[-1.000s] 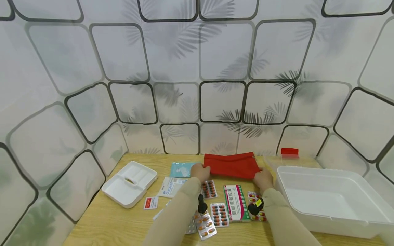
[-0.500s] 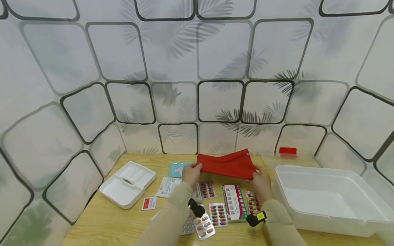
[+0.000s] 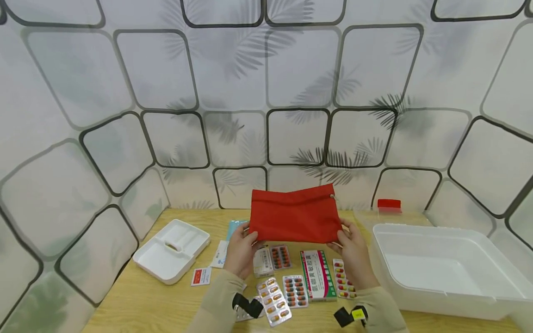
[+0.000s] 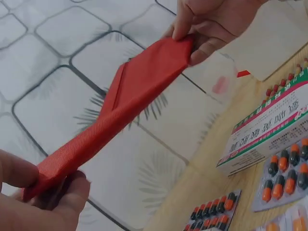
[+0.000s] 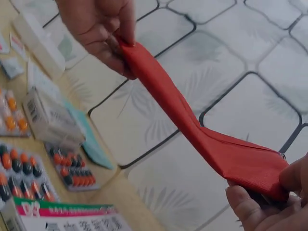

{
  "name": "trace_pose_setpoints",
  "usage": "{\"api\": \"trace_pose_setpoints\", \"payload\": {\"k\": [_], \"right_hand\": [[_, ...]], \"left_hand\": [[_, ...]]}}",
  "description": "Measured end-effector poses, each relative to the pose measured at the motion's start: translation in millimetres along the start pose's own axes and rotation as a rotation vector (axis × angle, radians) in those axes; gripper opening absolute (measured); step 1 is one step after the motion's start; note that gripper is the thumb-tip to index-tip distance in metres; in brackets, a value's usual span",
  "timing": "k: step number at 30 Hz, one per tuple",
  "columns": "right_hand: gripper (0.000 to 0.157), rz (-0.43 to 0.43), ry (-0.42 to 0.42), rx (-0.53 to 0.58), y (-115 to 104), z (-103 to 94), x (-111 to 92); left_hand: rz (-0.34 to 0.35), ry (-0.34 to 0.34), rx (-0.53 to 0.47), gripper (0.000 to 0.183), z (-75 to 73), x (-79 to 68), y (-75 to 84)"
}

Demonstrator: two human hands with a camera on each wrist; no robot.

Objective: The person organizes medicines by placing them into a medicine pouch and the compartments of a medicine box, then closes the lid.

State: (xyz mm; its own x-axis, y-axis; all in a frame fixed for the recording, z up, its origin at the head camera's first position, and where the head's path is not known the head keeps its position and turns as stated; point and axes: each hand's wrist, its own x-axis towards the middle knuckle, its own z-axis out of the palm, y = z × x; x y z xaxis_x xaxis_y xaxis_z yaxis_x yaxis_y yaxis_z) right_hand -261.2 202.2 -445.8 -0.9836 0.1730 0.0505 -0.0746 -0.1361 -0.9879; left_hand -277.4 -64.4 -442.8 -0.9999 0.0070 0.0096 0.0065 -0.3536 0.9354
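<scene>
A red zippered pouch [image 3: 295,215] is held up above the table between both hands, its broad side facing me. My left hand [image 3: 241,249] pinches the lower left corner, thumb in front and fingers behind. At the lower right corner my right hand [image 3: 351,249] grips it the same way. In the left wrist view the pouch [image 4: 130,101] looks thin and slants up toward the right hand [image 4: 216,24]. A small metal zipper pull [image 3: 331,196] shows at the upper right corner. From the right wrist, the pouch [image 5: 192,125] sags in the middle.
On the wooden table [image 3: 137,305] below lie several capsule blister packs [image 3: 295,290], a green-and-white medicine box [image 3: 318,275], a small white box [image 3: 263,262] and a red-and-white packet [image 3: 201,276]. A white divided tray [image 3: 164,268] stands left, a large white bin [image 3: 449,296] right.
Both hands have lifted the red pouch from the back of the table and brought it nearer. It has tilted upright, so its broad face now shows.
</scene>
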Motion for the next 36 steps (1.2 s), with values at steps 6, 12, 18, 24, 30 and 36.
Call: {"api": "trace_pose_setpoints", "payload": {"k": [6,12,18,24,30,36], "right_hand": [[0.039,-0.04,-0.055,0.06,-19,3.6,-17],[0.048,-0.068,-0.109,0.074,-33,3.7,-29],[0.049,-0.118,-0.117,0.046,-43,-0.4,-39],[0.043,-0.206,-0.105,0.033,-54,-1.1,-48],[0.044,-0.247,-0.15,-0.018,-70,-2.7,-56],[0.048,-0.204,-0.162,-0.062,-80,-5.7,-62]], "left_hand": [[0.084,-0.071,-0.029,0.032,-9.6,-19.0,6.6],[0.169,-0.222,-0.057,0.026,-13.3,-28.4,16.1],[0.197,-0.317,-0.011,0.03,-15.1,-41.0,28.5],[0.216,-0.368,0.049,0.039,-10.0,-52.0,41.3],[0.201,-0.326,0.071,0.037,-4.6,-60.7,55.8],[0.242,-0.297,0.078,0.037,-6.8,-63.5,63.6]]}}
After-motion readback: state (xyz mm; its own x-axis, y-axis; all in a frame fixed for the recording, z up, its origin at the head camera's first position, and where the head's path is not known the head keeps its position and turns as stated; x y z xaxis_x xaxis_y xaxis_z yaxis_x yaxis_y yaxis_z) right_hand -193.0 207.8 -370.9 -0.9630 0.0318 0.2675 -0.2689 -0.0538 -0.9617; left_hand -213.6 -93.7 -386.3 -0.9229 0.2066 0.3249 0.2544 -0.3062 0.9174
